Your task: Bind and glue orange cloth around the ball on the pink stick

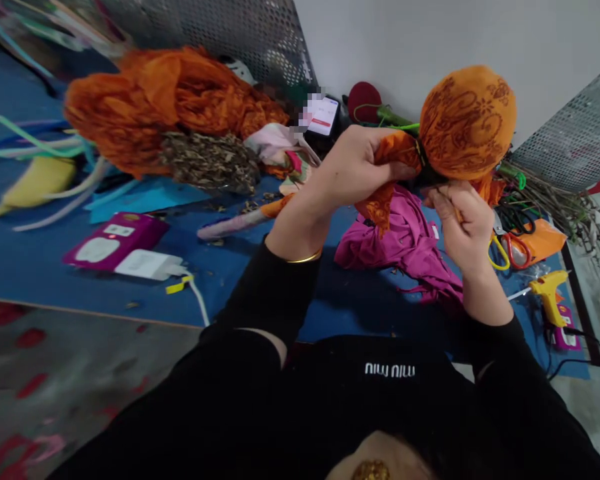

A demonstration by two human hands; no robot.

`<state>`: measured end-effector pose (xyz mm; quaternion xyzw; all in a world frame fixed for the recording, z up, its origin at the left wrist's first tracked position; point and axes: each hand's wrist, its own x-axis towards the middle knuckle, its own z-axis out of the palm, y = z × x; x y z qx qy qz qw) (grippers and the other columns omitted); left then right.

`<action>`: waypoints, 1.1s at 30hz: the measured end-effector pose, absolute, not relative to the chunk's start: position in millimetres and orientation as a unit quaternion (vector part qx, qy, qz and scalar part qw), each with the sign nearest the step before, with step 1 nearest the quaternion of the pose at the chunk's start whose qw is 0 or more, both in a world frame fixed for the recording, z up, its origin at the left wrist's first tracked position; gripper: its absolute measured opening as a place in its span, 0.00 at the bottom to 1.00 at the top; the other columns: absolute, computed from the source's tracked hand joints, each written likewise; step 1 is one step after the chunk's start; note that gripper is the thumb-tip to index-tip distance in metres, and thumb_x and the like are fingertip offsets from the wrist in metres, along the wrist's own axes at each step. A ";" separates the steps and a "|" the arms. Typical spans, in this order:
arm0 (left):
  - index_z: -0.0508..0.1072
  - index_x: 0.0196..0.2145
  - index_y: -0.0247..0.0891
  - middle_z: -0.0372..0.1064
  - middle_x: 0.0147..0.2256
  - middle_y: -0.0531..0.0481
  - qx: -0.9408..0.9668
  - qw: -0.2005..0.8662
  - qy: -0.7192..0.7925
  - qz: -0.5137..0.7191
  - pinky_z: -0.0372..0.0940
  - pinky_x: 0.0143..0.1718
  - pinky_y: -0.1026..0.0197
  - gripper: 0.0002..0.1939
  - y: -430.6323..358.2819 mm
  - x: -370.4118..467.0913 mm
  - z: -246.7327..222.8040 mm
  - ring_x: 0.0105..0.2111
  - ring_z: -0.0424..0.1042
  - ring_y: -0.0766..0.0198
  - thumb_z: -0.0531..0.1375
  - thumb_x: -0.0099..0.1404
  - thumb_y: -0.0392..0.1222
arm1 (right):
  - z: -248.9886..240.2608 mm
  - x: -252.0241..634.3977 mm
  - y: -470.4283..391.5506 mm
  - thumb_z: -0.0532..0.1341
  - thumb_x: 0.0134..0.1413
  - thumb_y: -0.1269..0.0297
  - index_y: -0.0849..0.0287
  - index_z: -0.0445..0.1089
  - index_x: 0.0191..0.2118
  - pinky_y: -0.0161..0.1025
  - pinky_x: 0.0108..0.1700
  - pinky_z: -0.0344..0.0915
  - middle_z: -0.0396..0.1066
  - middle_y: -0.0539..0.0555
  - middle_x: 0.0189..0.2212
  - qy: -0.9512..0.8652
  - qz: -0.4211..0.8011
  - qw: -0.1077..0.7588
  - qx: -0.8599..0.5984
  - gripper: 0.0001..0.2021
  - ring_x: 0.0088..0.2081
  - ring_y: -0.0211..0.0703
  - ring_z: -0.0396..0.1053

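Orange patterned cloth (467,123) is stretched round into a ball shape, raised above the table. A dark band (422,155) circles the gathered neck under the ball. My left hand (363,167) is closed around the bunched cloth tail beside this band, and loose cloth hangs below the fingers. Just under the ball, my right hand (463,213) is closed in a pinch near the band; what lies between its fingertips is too small to make out. Crumpled magenta cloth (400,240) lies on the table beneath both hands.
Orange cloth (175,100) is heaped at the back left by dried plant matter (207,160). A purple power strip (115,240) with a white charger sits at left. Scissors (500,250), a yellow glue gun (550,293) and dry twigs (560,193) lie right. A phone (324,115) leans behind.
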<state>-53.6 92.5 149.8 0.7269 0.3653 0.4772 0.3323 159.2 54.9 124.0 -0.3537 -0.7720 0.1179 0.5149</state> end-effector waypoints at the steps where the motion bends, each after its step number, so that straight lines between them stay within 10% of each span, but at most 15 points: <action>1: 0.75 0.32 0.41 0.75 0.33 0.51 0.726 0.333 0.366 0.478 0.67 0.41 0.55 0.08 92.1 -53.4 150.6 0.35 0.69 0.60 0.66 0.59 0.47 | 119.5 156.1 54.8 0.57 0.71 0.51 0.54 0.74 0.33 0.46 0.46 0.76 0.75 0.54 0.34 -0.769 0.080 0.533 -0.344 0.18 0.39 0.44 0.76; 7: 0.68 0.27 0.43 0.71 0.29 0.54 0.743 0.341 0.357 0.451 0.67 0.42 0.55 0.12 91.5 -48.4 151.1 0.34 0.66 0.62 0.63 0.62 0.50 | 97.8 146.6 60.0 0.54 0.67 0.37 0.51 0.75 0.33 0.61 0.57 0.76 0.75 0.59 0.42 -0.765 0.112 0.559 -0.300 0.25 0.54 0.56 0.75; 13: 0.73 0.36 0.42 0.75 0.34 0.50 0.773 0.289 0.399 0.400 0.69 0.44 0.53 0.05 101.5 -29.6 132.7 0.37 0.73 0.57 0.60 0.63 0.44 | 101.8 146.6 61.6 0.58 0.64 0.36 0.49 0.72 0.31 0.54 0.42 0.79 0.68 0.53 0.28 -0.643 0.306 0.616 -0.335 0.23 0.37 0.49 0.75; 17: 0.72 0.52 0.42 0.78 0.43 0.49 0.764 0.237 0.450 0.397 0.68 0.44 0.54 0.20 100.2 -15.5 124.2 0.41 0.77 0.55 0.62 0.61 0.39 | 110.9 148.3 53.8 0.57 0.64 0.36 0.49 0.73 0.33 0.48 0.36 0.76 0.70 0.53 0.30 -0.625 0.305 0.594 -0.405 0.23 0.37 0.48 0.75; 33: 0.75 0.43 0.41 0.78 0.38 0.48 0.751 0.289 0.437 0.402 0.71 0.47 0.52 0.11 103.5 -22.9 128.2 0.42 0.78 0.54 0.64 0.62 0.43 | 79.4 143.1 43.9 0.57 0.63 0.32 0.50 0.73 0.41 0.50 0.45 0.79 0.70 0.53 0.33 -0.500 0.315 0.699 -0.404 0.25 0.41 0.47 0.77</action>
